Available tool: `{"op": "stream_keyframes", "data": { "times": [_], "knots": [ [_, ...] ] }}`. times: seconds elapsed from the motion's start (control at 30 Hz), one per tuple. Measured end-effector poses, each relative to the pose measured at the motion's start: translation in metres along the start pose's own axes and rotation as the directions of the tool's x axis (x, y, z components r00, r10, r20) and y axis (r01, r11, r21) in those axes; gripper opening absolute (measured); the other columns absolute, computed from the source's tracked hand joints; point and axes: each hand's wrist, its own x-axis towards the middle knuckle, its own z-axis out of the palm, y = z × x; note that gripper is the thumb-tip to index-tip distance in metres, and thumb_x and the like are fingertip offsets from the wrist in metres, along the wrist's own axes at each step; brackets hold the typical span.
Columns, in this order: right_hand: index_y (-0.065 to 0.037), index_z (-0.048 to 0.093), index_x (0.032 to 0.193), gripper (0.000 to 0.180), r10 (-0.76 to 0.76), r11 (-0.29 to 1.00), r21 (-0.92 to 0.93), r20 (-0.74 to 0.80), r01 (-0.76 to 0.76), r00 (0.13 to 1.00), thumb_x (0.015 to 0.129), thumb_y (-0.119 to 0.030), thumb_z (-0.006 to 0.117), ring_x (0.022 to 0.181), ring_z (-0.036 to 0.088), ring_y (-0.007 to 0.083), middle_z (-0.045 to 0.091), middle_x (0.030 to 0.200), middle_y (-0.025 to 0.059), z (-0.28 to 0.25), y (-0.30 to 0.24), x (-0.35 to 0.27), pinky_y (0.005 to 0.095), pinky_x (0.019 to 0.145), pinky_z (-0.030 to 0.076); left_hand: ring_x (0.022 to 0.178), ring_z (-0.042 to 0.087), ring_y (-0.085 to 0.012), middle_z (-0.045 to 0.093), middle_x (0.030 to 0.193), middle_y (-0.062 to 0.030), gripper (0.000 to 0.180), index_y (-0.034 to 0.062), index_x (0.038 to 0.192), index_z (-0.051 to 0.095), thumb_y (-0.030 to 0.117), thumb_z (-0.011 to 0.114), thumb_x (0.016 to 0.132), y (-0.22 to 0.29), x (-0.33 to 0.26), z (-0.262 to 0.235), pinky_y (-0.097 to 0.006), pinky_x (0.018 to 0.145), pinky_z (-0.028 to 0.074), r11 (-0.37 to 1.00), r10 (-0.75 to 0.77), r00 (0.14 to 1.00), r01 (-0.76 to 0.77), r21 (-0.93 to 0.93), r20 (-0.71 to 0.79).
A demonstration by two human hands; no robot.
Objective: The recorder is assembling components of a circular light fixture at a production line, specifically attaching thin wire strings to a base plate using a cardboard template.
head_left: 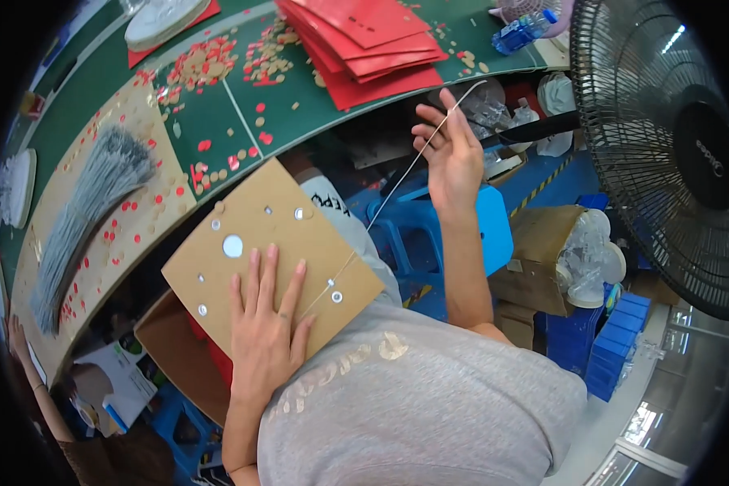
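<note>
On the lap, the flat brown cardboard sheet with eyelet holes (271, 255) lies under the left hand (263, 324), fingers spread flat. The right hand (454, 158) pinches a thin pale cord (397, 188), mid-threading; next likely pulling it taut.

Open brown cardboard box (170, 356) below the green table (219, 105).

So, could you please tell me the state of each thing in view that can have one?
Left hand: flat, fingers spread, pressing on the brown card.
Right hand: raised, fingers pinching the cord.
Brown card: punched with holes, lying on the lap.
Cord: threaded through a hole, pulled taut.
Red folders: stacked on the green table.
Grey cords: bundled, lying loose.
Fan: spinning or still, cannot tell.
</note>
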Motion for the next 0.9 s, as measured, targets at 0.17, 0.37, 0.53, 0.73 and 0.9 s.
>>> {"op": "stream_keyframes", "data": {
  "times": [0.17,0.37,0.53,0.73,0.9],
  "knots": [
    [-0.003,0.059,0.137,0.036,-0.089,0.934,0.354,0.105,0.047,0.990,0.105,-0.019,0.061,0.082,0.063,0.0092,0.069,0.102,0.0045,0.023,-0.016,0.048,0.0230,0.069,0.051,0.154,0.025,-0.0389,0.032,0.163,-0.0212,0.068,0.0119,0.152,0.050,0.024,0.070,0.088,-0.001,-0.006,-0.004,-0.053,0.123,0.018,0.999,-0.042,0.998,0.042,0.012,0.047],
    [0.006,0.076,0.103,0.016,-0.147,0.869,-0.262,0.673,0.419,0.725,0.093,0.001,0.065,0.074,0.065,0.0143,0.067,0.083,0.0087,0.055,-0.028,0.030,0.0250,0.065,0.051,0.150,0.032,-0.0381,0.037,0.161,-0.0178,0.067,0.0101,0.149,0.052,0.024,0.069,0.085,-0.014,0.001,0.005,-0.051,0.121,0.022,0.981,-0.175,0.983,0.170,-0.091,-0.056],
    [-0.004,0.077,0.091,0.015,0.038,0.518,-0.279,0.952,0.809,0.304,0.077,0.000,0.080,0.067,0.067,0.0208,0.068,0.077,0.0084,0.076,0.022,-0.014,0.0290,0.056,0.052,0.147,0.037,-0.0338,0.042,0.157,-0.0146,0.070,0.0100,0.151,0.049,0.029,0.070,0.087,-0.011,0.012,0.002,-0.053,0.116,0.028,0.995,-0.083,0.987,0.088,0.037,-0.137],
    [-0.005,0.075,0.098,0.027,0.048,0.306,-0.114,0.993,0.945,0.105,0.072,0.002,0.076,0.078,0.068,0.0198,0.066,0.090,0.0059,0.078,0.029,-0.022,0.0309,0.060,0.057,0.152,0.029,-0.0337,0.039,0.159,-0.0147,0.072,0.0098,0.152,0.048,0.032,0.069,0.087,-0.020,0.012,0.007,-0.053,0.120,0.023,0.993,-0.113,0.987,0.115,0.010,-0.110],
    [-0.001,0.072,0.100,0.031,0.064,0.253,-0.073,0.996,0.965,0.058,0.070,0.002,0.074,0.080,0.065,0.0207,0.064,0.090,0.0065,0.081,0.025,-0.026,0.0315,0.061,0.057,0.150,0.033,-0.0327,0.041,0.156,-0.0150,0.072,0.0093,0.152,0.048,0.033,0.070,0.087,-0.019,0.012,0.007,-0.052,0.119,0.026,0.992,-0.122,0.980,0.120,-0.024,-0.155]
  ]
}}
